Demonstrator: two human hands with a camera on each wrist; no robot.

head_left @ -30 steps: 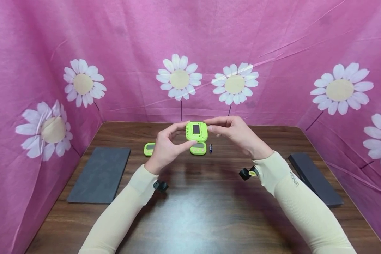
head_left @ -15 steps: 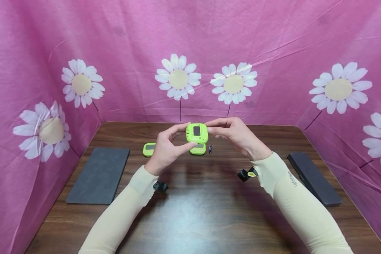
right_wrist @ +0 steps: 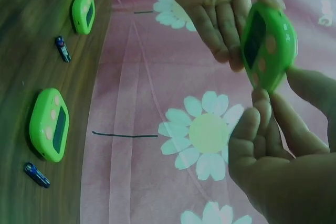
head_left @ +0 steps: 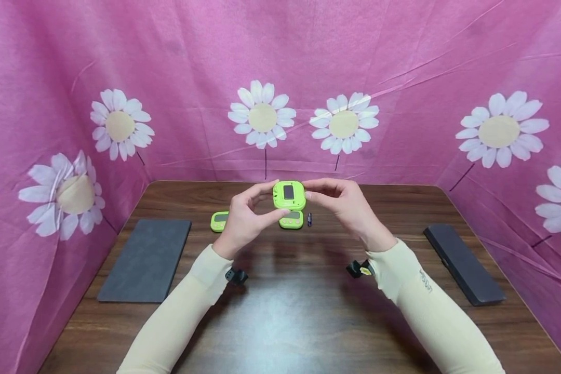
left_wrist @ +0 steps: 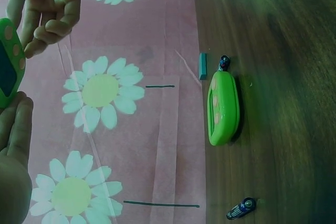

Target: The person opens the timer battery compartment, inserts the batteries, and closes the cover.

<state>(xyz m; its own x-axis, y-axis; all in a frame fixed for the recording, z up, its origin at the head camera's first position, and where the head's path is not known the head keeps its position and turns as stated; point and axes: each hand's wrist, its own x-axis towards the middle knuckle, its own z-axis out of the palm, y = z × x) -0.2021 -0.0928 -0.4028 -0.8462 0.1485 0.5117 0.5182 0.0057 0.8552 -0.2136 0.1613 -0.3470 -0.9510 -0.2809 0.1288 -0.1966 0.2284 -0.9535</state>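
Observation:
A lime-green digital timer is held up above the far part of the table, its back with a dark rectangle facing the head camera. My left hand grips it by the left side, thumb at the lower edge. At its right edge, the index finger and thumb of my right hand pinch the rim. From the right wrist, the timer's screen and pink buttons show. Behind and below it lie a second green timer and a dark blue battery. My left hand partly hides a third timer.
A dark grey flat pad lies on the left of the wooden table, and a long black case on the right. In the right wrist view another battery lies between the two resting timers. Pink flowered cloth surrounds the table.
My right wrist has lowered slightly and moved inward, and its thumb sits a little lower at the timer's edge. My left hand and the timer have hardly moved.

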